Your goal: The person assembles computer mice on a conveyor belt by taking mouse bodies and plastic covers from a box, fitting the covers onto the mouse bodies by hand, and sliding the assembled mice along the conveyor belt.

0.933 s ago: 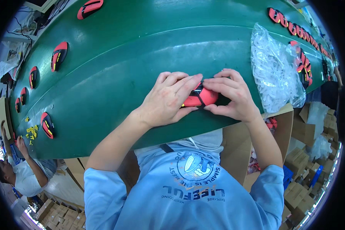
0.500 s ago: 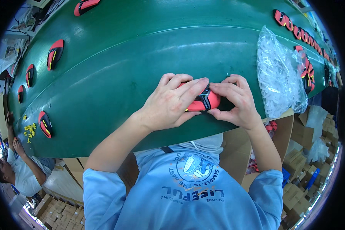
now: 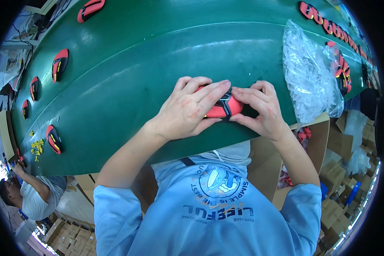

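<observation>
A red and black computer mouse (image 3: 218,112) rests at the near part of the green table (image 3: 132,94), in front of my body. Over its left end lies my left hand (image 3: 184,107), fingers across the top and thumb along the near side. My right hand (image 3: 262,106) pinches at the right end, fingertips on the far edge and thumb on the near edge. Both hands are closed on the mouse, and my left hand hides much of its left part.
A clear plastic bag (image 3: 305,74) of whitish pieces lies to the right, with a row of red mice (image 3: 335,32) beyond. At left are a mouse (image 3: 54,139), small yellow parts (image 3: 37,147) and a co-worker (image 3: 34,196). A cardboard box (image 3: 315,141) stands below the table's right edge.
The whole view has shifted slightly. My two hands keep nearly the same grip on the mouse. At left, the co-worker's arms have changed position.
</observation>
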A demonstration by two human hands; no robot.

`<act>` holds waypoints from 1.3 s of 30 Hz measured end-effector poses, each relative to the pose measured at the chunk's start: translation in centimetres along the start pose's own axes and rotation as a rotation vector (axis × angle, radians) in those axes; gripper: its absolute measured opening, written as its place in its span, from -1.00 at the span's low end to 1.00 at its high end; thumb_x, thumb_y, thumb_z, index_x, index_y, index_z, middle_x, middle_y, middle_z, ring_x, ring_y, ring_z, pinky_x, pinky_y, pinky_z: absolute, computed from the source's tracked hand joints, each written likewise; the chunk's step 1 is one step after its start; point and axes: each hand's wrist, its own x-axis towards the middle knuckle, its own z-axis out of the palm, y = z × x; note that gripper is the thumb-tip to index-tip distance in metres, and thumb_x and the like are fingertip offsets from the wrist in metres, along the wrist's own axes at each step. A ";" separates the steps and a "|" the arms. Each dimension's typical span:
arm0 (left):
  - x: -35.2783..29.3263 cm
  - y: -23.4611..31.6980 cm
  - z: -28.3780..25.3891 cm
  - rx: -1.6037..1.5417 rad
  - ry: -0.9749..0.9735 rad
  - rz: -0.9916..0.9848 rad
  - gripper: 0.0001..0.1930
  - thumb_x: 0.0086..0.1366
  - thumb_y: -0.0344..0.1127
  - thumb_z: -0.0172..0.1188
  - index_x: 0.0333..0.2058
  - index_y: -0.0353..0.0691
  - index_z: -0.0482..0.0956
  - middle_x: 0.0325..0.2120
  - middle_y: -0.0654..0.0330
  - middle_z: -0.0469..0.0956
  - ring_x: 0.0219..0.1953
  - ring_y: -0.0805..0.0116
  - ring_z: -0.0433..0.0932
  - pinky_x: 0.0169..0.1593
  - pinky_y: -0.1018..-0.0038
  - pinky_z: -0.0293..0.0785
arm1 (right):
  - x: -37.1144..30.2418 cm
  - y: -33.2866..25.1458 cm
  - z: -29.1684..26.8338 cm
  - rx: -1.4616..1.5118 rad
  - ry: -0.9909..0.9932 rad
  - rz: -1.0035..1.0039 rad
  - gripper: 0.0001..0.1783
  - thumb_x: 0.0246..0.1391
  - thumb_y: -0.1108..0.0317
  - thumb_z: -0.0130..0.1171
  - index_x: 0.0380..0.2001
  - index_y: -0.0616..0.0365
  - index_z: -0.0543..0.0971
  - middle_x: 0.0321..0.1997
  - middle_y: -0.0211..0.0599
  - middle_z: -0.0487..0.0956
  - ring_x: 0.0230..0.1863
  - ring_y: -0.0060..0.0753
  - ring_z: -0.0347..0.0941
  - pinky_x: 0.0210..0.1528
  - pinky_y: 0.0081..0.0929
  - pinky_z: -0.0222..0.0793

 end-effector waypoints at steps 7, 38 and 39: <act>-0.3 -0.5 0.5 0.077 -0.008 0.178 -0.11 0.09 -0.18 0.60 0.40 -0.20 0.44 0.33 0.06 0.55 0.28 -0.02 0.51 0.31 0.08 0.46 | -0.1 -0.2 0.3 0.013 -0.030 0.050 -0.36 -0.05 -0.04 0.60 0.07 0.05 0.74 0.16 -0.44 0.76 -0.02 -0.18 0.50 0.18 -0.19 0.35; -0.6 -1.2 1.1 -0.229 -0.103 0.005 -0.38 0.27 -0.26 0.39 0.31 -0.15 0.51 0.32 0.03 0.47 0.36 -0.05 0.44 0.36 -0.05 0.44 | 8.5 -6.6 4.0 0.084 0.057 0.009 -0.53 0.18 -0.08 0.34 -0.03 0.02 0.71 -0.15 -0.30 0.66 -0.12 -0.12 0.51 -0.09 -0.22 0.35; -0.3 -1.8 1.2 -0.171 -0.078 0.040 -0.38 0.27 -0.26 0.39 0.31 -0.15 0.51 0.32 0.02 0.48 0.36 -0.06 0.44 0.36 -0.05 0.44 | 9.3 -5.7 3.7 0.047 0.072 -0.052 -0.56 0.18 -0.02 0.34 -0.04 0.05 0.71 -0.14 -0.28 0.66 -0.11 -0.10 0.52 -0.08 -0.21 0.37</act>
